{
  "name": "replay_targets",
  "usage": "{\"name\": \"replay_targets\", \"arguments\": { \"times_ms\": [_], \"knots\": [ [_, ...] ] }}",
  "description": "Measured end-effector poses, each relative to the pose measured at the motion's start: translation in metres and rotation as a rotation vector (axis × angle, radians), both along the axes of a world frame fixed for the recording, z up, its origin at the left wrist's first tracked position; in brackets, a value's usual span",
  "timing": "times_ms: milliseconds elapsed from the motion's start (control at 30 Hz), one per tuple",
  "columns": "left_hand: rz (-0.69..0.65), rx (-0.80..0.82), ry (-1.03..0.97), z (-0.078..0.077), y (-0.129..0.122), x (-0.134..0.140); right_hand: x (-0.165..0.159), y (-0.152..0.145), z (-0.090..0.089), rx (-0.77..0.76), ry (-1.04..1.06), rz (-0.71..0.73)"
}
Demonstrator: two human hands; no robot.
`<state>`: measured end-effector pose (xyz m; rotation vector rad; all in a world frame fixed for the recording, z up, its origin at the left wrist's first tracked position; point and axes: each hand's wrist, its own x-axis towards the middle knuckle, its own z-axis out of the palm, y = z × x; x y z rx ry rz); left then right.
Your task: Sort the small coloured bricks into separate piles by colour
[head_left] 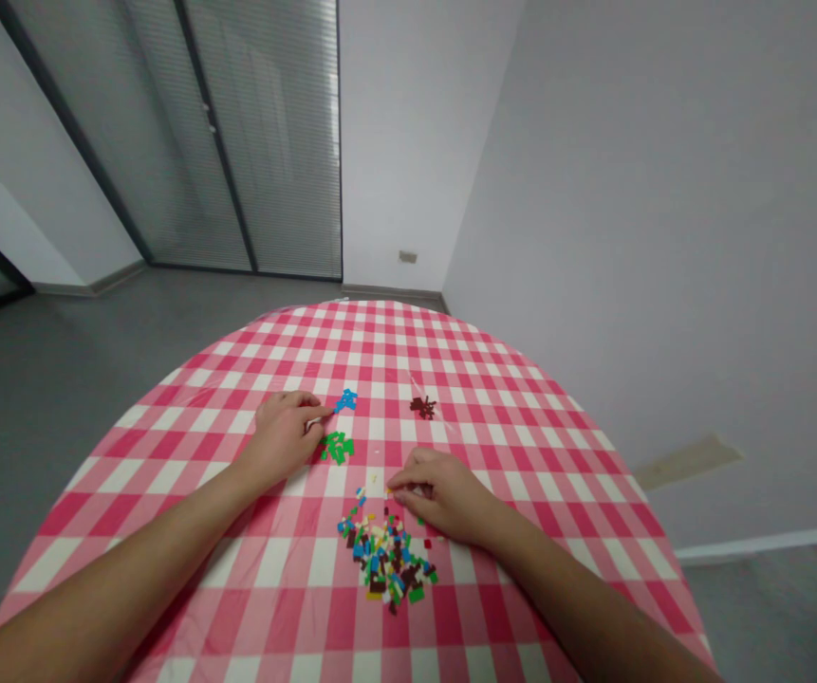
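Note:
My left hand (288,432) rests on the cloth, its index finger stretched to the edge of a small group of blue toy bricks (346,399). Its thumb is apart from that finger, beside a group of green bricks (338,448). My right hand (445,491) is closed in a pinch at the top of a mixed heap of small bricks (388,555) in blue, green, brown, white, yellow and red. A bit of yellow shows by those fingertips, but whether they grip it is too small to tell. Dark brown bricks (423,407) form another group farther back, right of the blue ones.
A red and white checked cloth (550,446) covers the round table. Grey wall (650,237) stands close on the right. Behind the table are glass partitions with blinds (272,142) and a wall socket (408,257). Grey floor (130,327) shows to the left.

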<state>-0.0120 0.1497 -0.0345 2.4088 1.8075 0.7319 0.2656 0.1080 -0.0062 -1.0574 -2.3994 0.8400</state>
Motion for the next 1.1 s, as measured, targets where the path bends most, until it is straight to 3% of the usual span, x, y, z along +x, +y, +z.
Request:
{"name": "replay_targets", "arguments": {
  "times_ms": [267, 500, 733, 900, 1100],
  "knots": [
    [-0.012, 0.007, -0.002, 0.001, -0.003, 0.002, -0.001, 0.000, -0.001, 0.038, -0.067, 0.027],
    [-0.039, 0.054, -0.156, 0.007, -0.011, 0.010, 0.000, -0.003, 0.006, 0.000, -0.012, 0.024],
    [-0.297, 0.138, -0.278, 0.017, -0.039, 0.035, -0.001, -0.003, 0.003, -0.060, 0.198, -0.186],
    [-0.459, 0.086, -0.275, 0.025, -0.057, 0.054, -0.007, -0.007, -0.001, -0.075, 0.313, -0.200],
    [-0.548, 0.055, -0.322, 0.024, -0.061, 0.060, -0.010, -0.012, -0.006, -0.223, 0.486, -0.218]
  ]
}}
